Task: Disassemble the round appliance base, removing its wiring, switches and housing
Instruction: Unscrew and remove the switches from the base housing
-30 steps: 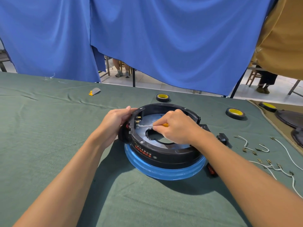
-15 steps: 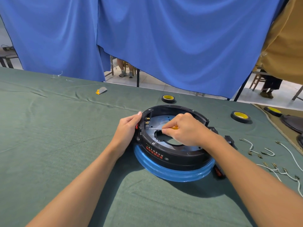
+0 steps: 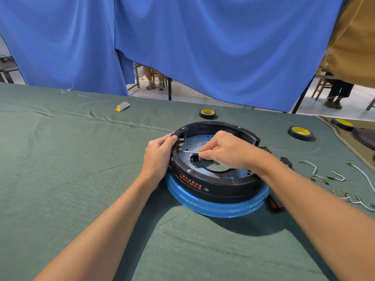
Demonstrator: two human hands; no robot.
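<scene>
Item under inspection: round appliance base (image 3: 215, 185), black housing, lying flat on the green table cloth (image 3: 60, 159), centre-right and near the person. Open side faces up; grey inner plate with a central cut-out exposed. A blue ring (image 3: 213, 207) shows around its lower edge on the near side. Red printed lettering on the near wall.

Left hand (image 3: 160, 153): fingers curled round the left outer wall of the base, thumb at the rim, gripping it.

Right hand (image 3: 227, 153): positioned over the interior, fingertips pinching a thin metal tool (image 3: 190, 151). Handle is hidden by the hand. The tool's long axis runs left-right, near level, tip pointing left at the brass terminals (image 3: 181, 144) on the inner left wall. Whether the tip makes contact cannot be told.

Surroundings: loose white wires (image 3: 316, 171) with metal connectors lie on the cloth right of the base. A black part (image 3: 286, 162) sits just beside the base's right edge. Two tape rolls with yellow cores, one beyond the base (image 3: 207, 113), one far right (image 3: 300, 132). A small grey and orange piece (image 3: 122, 106) lies far left. Blue curtain (image 3: 223, 47) behind the table
</scene>
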